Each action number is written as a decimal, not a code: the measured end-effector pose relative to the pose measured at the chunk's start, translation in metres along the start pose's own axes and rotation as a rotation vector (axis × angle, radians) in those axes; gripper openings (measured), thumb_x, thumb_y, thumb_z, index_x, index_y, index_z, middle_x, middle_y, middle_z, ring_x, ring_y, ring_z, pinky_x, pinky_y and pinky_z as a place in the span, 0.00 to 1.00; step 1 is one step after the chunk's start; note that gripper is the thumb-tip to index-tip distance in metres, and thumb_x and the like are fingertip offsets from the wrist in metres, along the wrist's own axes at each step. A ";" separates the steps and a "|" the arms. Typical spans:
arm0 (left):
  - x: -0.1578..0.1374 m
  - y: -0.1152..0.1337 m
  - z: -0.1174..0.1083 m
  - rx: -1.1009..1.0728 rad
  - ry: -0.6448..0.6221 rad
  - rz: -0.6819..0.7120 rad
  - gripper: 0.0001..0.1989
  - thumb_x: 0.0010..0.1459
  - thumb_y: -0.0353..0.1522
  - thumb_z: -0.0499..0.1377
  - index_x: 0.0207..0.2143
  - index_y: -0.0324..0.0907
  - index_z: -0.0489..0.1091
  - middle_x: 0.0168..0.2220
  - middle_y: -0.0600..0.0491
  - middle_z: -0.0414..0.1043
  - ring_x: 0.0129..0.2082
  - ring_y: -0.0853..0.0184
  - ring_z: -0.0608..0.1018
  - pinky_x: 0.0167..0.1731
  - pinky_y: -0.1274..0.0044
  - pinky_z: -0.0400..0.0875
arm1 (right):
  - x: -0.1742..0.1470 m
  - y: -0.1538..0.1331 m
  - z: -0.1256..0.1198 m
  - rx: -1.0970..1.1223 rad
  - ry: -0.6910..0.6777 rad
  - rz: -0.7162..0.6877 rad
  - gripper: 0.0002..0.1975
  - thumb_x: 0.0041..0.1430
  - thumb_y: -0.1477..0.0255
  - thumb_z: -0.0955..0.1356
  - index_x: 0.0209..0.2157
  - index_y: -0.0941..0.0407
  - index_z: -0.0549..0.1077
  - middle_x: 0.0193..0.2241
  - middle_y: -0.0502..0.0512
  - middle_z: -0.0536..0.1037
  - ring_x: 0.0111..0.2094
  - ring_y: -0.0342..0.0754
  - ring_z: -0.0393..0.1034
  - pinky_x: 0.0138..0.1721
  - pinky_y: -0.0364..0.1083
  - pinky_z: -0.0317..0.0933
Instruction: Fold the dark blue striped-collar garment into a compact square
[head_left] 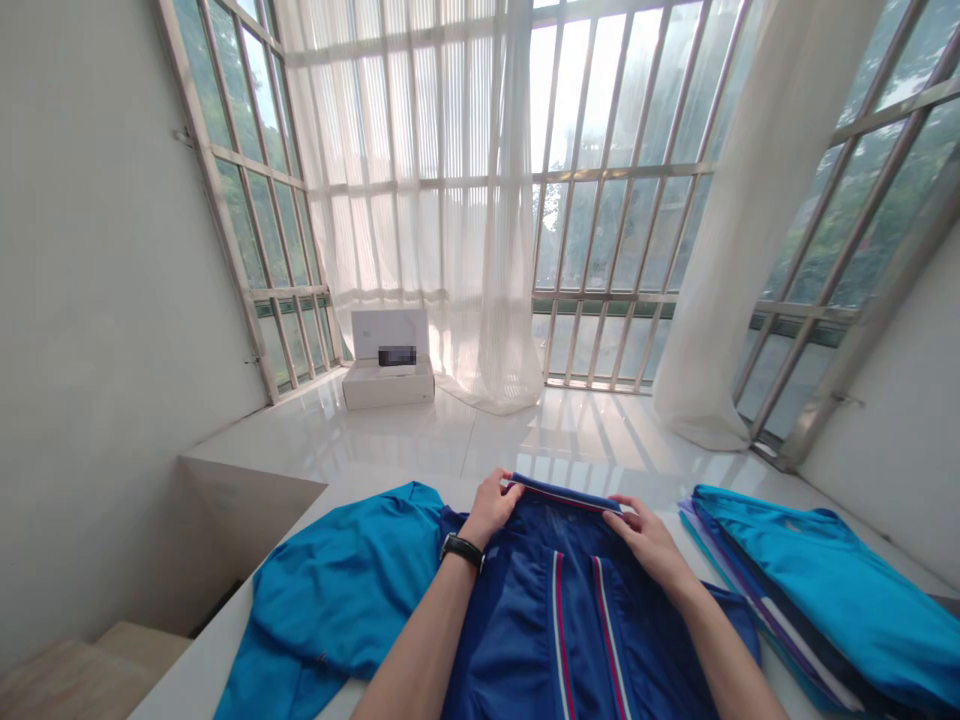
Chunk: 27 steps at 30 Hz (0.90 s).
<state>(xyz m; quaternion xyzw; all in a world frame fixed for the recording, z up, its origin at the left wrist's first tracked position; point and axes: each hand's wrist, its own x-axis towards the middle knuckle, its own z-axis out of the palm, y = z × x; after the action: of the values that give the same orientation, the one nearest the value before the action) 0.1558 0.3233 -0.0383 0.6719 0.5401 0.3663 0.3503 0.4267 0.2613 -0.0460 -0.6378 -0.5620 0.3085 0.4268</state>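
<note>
A dark blue jacket (517, 620) lies spread in front of me, with two red-and-white stripes running down its middle. Its collar (566, 493), edged in the same stripes, is stretched between my hands. At the collar's left end, my left hand (493, 507) pinches the fabric between thumb and fingers; a black watch (463, 551) is on that wrist. My right hand (646, 540) grips the opposite end the same way. The lower part of the jacket runs out of view, and my forearms cover some of its sides.
Bright blue clothing (345, 590) lies loosely at the left, against the jacket. A stack of folded clothes (825, 590) sits at the right. Farther back, an open white box (388, 388) stands on the white ledge (442, 440) beneath curtained, barred windows. The ledge drops off at left.
</note>
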 end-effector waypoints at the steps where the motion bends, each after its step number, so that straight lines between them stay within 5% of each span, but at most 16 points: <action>1: 0.001 -0.003 0.001 -0.054 -0.018 0.012 0.13 0.62 0.37 0.57 0.46 0.39 0.70 0.31 0.51 0.79 0.29 0.65 0.80 0.30 0.78 0.71 | 0.000 0.001 -0.001 0.027 -0.009 -0.003 0.32 0.47 0.46 0.66 0.46 0.54 0.67 0.30 0.54 0.83 0.32 0.54 0.79 0.35 0.50 0.70; 6: 0.001 -0.016 0.002 -0.218 -0.086 0.055 0.13 0.58 0.34 0.59 0.45 0.39 0.68 0.31 0.51 0.79 0.29 0.64 0.80 0.28 0.78 0.72 | -0.004 0.005 -0.010 -0.002 -0.109 -0.005 0.26 0.44 0.52 0.70 0.42 0.53 0.69 0.30 0.53 0.83 0.33 0.54 0.78 0.37 0.50 0.69; 12: -0.001 -0.017 -0.007 -0.207 -0.150 0.108 0.13 0.56 0.31 0.61 0.44 0.39 0.68 0.33 0.50 0.79 0.34 0.63 0.81 0.32 0.76 0.73 | -0.007 0.007 -0.019 -0.129 -0.197 0.036 0.25 0.47 0.51 0.68 0.43 0.52 0.67 0.20 0.45 0.77 0.25 0.50 0.73 0.28 0.48 0.63; 19: -0.002 -0.016 -0.019 0.032 -0.117 0.153 0.12 0.58 0.34 0.61 0.45 0.42 0.70 0.26 0.56 0.73 0.28 0.64 0.77 0.32 0.76 0.68 | -0.002 0.008 -0.010 0.018 -0.122 -0.089 0.22 0.46 0.56 0.68 0.41 0.52 0.66 0.35 0.55 0.83 0.36 0.52 0.78 0.40 0.49 0.68; 27: -0.009 -0.006 -0.017 0.257 -0.092 0.154 0.17 0.63 0.35 0.57 0.54 0.43 0.66 0.30 0.53 0.76 0.32 0.61 0.78 0.34 0.75 0.68 | 0.002 0.020 0.000 -0.117 0.004 -0.132 0.19 0.49 0.59 0.65 0.43 0.51 0.68 0.34 0.54 0.82 0.34 0.51 0.79 0.38 0.49 0.72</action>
<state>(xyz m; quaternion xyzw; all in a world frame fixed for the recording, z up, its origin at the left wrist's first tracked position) 0.1373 0.3165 -0.0361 0.7666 0.5129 0.2888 0.2564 0.4361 0.2628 -0.0640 -0.6240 -0.6188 0.2451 0.4094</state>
